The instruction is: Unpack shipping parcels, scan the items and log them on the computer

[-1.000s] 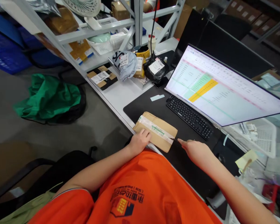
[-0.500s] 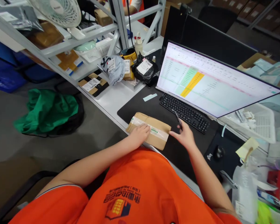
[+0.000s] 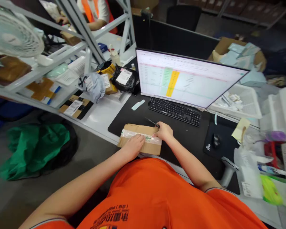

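A flat brown cardboard parcel (image 3: 153, 149) lies at the desk's front edge, with a strip of clear printed tape running along its top. My left hand (image 3: 134, 144) rests on the parcel, its fingers laid over the tape. In my right hand (image 3: 165, 131) is a slim black pen-like tool (image 3: 151, 121), its thin end pointing left above the parcel's far edge. Whether it is a pen or a knife, I cannot make out. The right thumb touches the tape near the parcel's right end.
Behind the parcel are a keyboard (image 3: 175, 110) and a large monitor (image 3: 152, 76). A mouse (image 3: 215, 140) and a scanner (image 3: 228, 171) lie to the right. Wrapped parcels (image 3: 92, 86) sit at the left, beside a metal frame (image 3: 85, 31). Another person (image 3: 97, 14) is beyond it.
My right hand has moved in over the parcel's right end, and the tool has swung to point left. The left hand stays on the parcel. The camera view has turned right.
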`<action>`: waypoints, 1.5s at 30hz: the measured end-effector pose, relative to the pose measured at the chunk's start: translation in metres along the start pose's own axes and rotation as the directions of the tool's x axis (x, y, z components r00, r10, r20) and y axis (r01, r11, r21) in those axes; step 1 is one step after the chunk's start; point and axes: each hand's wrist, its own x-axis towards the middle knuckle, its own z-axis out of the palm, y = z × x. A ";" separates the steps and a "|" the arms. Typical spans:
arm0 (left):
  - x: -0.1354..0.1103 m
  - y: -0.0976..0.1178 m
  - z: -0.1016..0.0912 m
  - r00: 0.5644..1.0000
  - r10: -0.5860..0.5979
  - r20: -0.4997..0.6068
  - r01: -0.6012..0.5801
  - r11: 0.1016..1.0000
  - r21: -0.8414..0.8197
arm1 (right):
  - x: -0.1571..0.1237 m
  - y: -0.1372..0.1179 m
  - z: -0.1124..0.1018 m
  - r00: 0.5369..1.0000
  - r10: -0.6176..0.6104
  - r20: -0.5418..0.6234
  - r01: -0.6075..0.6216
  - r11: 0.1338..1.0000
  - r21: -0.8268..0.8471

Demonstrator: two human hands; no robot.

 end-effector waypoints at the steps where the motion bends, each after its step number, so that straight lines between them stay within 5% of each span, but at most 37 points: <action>1: 0.001 -0.001 0.001 1.000 0.007 -0.006 -0.007 1.000 -0.003 | -0.003 0.001 0.002 1.000 0.006 -0.024 -0.005 1.000 0.028; 7: -0.003 -0.003 0.024 0.992 -0.020 -0.127 0.030 0.996 0.082 | -0.015 0.026 0.027 0.991 -0.064 -0.121 0.105 0.923 0.369; 12: -0.009 -0.001 0.051 0.956 -0.058 -0.286 0.110 0.979 0.170 | -0.017 0.038 0.043 0.963 -0.119 -0.244 0.225 0.854 0.469; 15: -0.015 0.000 0.057 0.935 -0.057 -0.350 0.125 0.977 0.174 | -0.026 0.038 0.037 0.945 -0.070 -0.319 0.231 0.833 0.502; 19: -0.027 0.004 0.065 0.856 0.069 -0.513 0.060 0.971 0.230 | -0.038 0.033 0.015 0.923 -0.162 -0.349 0.301 0.869 0.392; 25: -0.040 0.020 0.067 0.750 0.096 -0.655 0.135 0.947 0.293 | -0.038 0.001 -0.008 0.882 -0.464 -0.087 0.471 0.877 0.093; 30: -0.043 0.025 0.065 0.800 0.074 -0.595 0.106 0.959 0.262 | -0.036 -0.052 -0.008 0.825 -0.547 0.140 0.565 0.807 -0.172; 36: -0.052 0.024 0.076 0.878 -0.079 -0.472 0.151 0.981 0.118 | -0.039 -0.103 0.004 0.738 -0.622 0.262 0.663 0.595 -0.455; 45: -0.052 0.028 0.070 0.872 -0.040 -0.488 0.107 0.988 0.111 | -0.078 -0.119 0.018 0.801 -0.474 0.366 0.587 0.500 -0.637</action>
